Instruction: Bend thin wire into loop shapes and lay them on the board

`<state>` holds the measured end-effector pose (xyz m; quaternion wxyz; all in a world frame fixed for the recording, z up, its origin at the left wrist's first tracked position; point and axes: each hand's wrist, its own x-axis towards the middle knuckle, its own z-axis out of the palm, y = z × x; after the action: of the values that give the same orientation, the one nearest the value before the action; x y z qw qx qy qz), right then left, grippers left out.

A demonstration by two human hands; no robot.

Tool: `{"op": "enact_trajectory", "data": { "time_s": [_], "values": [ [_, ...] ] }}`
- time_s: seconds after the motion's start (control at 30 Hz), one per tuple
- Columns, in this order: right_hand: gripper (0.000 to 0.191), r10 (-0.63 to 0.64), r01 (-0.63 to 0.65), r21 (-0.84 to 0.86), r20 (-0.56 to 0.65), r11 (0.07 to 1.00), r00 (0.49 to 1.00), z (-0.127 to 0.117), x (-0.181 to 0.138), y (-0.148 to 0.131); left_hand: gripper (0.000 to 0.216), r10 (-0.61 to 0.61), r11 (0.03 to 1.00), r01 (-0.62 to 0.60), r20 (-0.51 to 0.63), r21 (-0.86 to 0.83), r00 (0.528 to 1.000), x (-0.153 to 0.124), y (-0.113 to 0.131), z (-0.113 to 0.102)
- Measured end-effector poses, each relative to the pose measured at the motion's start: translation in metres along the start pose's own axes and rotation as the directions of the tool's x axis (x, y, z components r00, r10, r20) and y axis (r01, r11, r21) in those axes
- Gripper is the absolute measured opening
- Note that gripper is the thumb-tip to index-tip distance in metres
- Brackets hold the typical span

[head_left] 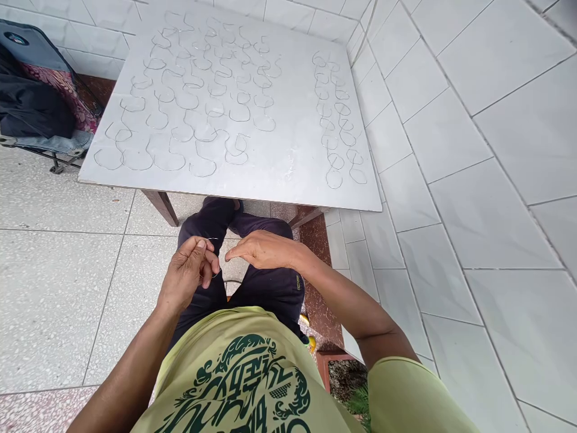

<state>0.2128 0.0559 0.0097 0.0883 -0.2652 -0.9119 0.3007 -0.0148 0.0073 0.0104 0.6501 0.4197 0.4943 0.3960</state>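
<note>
The left hand [190,267] pinches a thin wire [213,239] near the right hand [264,249], before a white tabletop [293,150] bearing curled wires [239,121]

Can see wires [218,94] on the worktop [293,156], in a wide group to the left and a narrower one to the right, with the wall [509,198] along its right side and a chair [42,51] beyond its left edge.

Bright, diffuse light fell evenly across the white table [295,114], with a mild sheen near its front edge. Shadows beneath it were soft. Right of it, wide-angle distortion stretched the wall tiles [505,210]; toward its far edge, thin wires [217,95] grew faint.
</note>
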Motion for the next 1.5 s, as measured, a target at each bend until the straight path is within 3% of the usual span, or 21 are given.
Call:
{"op": "enact_trajectory", "data": {
  "time_s": [0.2, 0.33, 0.5, 0.63, 0.83, 0.97, 1.23, 1.37, 1.5],
  "values": [
    [0.044, -0.01, 0.009, 0.018, 0.065, 1.0, 0.998, -0.002, 0.001, -0.003, 0.03, 0.041, 0.998, -0.04, -0.016, 0.049, 0.999, 0.003, -0.002, -0.001],
    [0.036, 0.021, -0.024, 0.043, 0.064, 0.999, 0.998, -0.006, 0.003, -0.003, 0.031, -0.004, 0.998, 0.002, 0.031, 0.069, 1.0, 0.006, 0.002, 0.002],
    [0.016, 0.186, -0.178, 0.078, -0.106, 0.981, 0.977, -0.002, 0.001, -0.003, 0.028, -0.054, 0.998, 0.053, 0.048, 0.033, 0.997, 0.008, 0.002, 0.0],
    [0.017, 0.233, -0.2, 0.166, -0.211, 0.966, 0.949, 0.009, -0.003, -0.002, 0.029, -0.079, 0.997, 0.078, 0.038, 0.03, 0.996, 0.007, -0.001, -0.003],
    [0.017, 0.252, -0.188, 0.267, -0.229, 0.945, 0.94, 0.015, -0.006, -0.005, 0.033, -0.139, 0.985, 0.144, 0.058, -0.091, 0.989, 0.008, 0.0, -0.012],
    [0.019, 0.326, -0.204, 0.404, -0.261, 0.892, 0.908, 0.015, -0.006, -0.01, 0.029, -0.17, 0.929, 0.183, 0.068, -0.323, 0.983, 0.005, -0.005, -0.014],
    [0.023, 0.542, -0.229, 0.593, -0.424, 0.772, 0.725, 0.037, 0.004, -0.017, 0.035, -0.13, 0.824, 0.076, -0.057, -0.561, 0.99, -0.006, -0.034, 0.0],
    [0.031, 0.636, -0.137, 0.774, -0.39, 0.618, 0.666, 0.046, 0.01, -0.022, 0.036, -0.107, 0.83, 0.051, -0.07, -0.555, 0.992, -0.005, -0.039, 0.003],
    [0.036, 0.667, -0.022, 0.887, -0.33, 0.461, 0.667, 0.054, 0.015, -0.027, 0.029, 0.013, 0.887, -0.06, -0.107, -0.458, 0.994, -0.003, -0.039, 0.007]
  ]
}}
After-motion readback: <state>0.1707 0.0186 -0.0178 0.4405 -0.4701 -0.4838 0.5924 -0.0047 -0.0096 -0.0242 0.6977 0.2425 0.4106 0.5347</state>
